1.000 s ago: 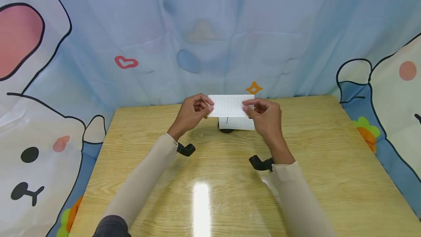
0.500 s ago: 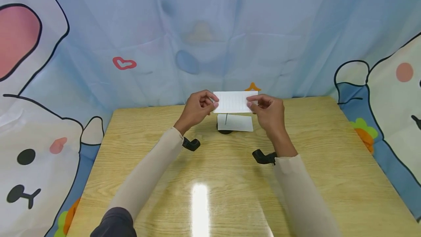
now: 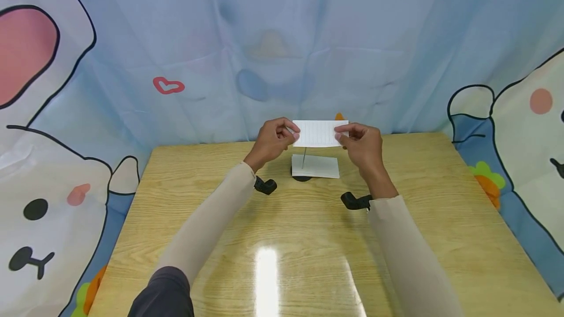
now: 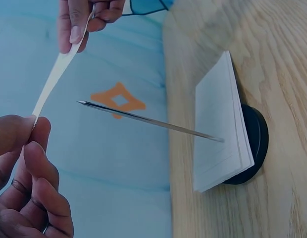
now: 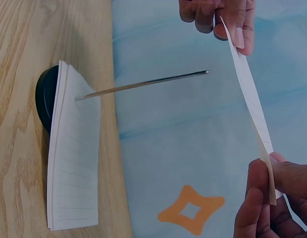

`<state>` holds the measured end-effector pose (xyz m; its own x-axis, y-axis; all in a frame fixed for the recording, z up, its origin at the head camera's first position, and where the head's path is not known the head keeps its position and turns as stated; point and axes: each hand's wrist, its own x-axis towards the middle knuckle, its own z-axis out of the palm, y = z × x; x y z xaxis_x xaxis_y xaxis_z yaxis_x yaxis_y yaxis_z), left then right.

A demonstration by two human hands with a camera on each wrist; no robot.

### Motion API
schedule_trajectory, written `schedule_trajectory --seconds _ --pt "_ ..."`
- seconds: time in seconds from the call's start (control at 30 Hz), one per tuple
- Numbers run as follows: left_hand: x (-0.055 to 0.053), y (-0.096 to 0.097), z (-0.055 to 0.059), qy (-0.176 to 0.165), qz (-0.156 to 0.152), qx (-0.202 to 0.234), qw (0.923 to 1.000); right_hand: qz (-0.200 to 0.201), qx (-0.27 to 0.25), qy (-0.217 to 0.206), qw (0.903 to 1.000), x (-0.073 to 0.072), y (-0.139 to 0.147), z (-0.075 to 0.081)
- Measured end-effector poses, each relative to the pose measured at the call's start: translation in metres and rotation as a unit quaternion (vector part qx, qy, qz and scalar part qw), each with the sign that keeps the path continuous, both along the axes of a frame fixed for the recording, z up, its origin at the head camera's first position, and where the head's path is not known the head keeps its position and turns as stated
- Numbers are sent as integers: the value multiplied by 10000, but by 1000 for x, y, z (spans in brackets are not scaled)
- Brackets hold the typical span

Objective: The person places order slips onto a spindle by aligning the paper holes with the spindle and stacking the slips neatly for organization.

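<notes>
A lined white paper slip (image 3: 316, 133) is stretched level between both hands. My left hand (image 3: 275, 140) pinches its left end between thumb and fingers, while the right hand (image 3: 363, 147) grips the other end the same way. Below the slip stands a bill spike, its thin metal rod (image 4: 148, 120) pointing up from a round black base (image 4: 257, 141). Several similar slips in a stack (image 3: 315, 166) are pierced on the rod and lie low on the base. Both wrist views show the held slip apart from the rod's sharp tip (image 5: 208, 72).
The spike stands near the back edge of a wooden table (image 3: 220, 258). A blue cartoon-print curtain (image 3: 264, 62) hangs behind it and round the sides. Black wrist-camera mounts (image 3: 356, 201) stick out under both wrists.
Both hands have carried the slip to the right and farther back over the spike. More of the rod and the stack now shows beneath the slip in the head view.
</notes>
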<state>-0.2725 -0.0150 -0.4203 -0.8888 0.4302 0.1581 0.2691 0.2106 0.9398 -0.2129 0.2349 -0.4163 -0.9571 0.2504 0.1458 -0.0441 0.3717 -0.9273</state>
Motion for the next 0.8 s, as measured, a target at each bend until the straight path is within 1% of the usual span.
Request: schedule_trajectory --seconds 0.13,0.23,0.47,0.8 --pt "-4 4 -3 -163 -7 -73 9998 -46 9 -190 9998 -3 2 -2" --pt "-6 5 -5 -218 4 -119 9997 -65 7 -254 9997 -4 4 -5" --pt "-9 8 -11 -194 34 -124 9997 -66 -13 -326 9994 -7 6 -12" --pt "-13 7 -20 -148 52 -141 9998 -21 68 -427 9991 -12 6 -22"
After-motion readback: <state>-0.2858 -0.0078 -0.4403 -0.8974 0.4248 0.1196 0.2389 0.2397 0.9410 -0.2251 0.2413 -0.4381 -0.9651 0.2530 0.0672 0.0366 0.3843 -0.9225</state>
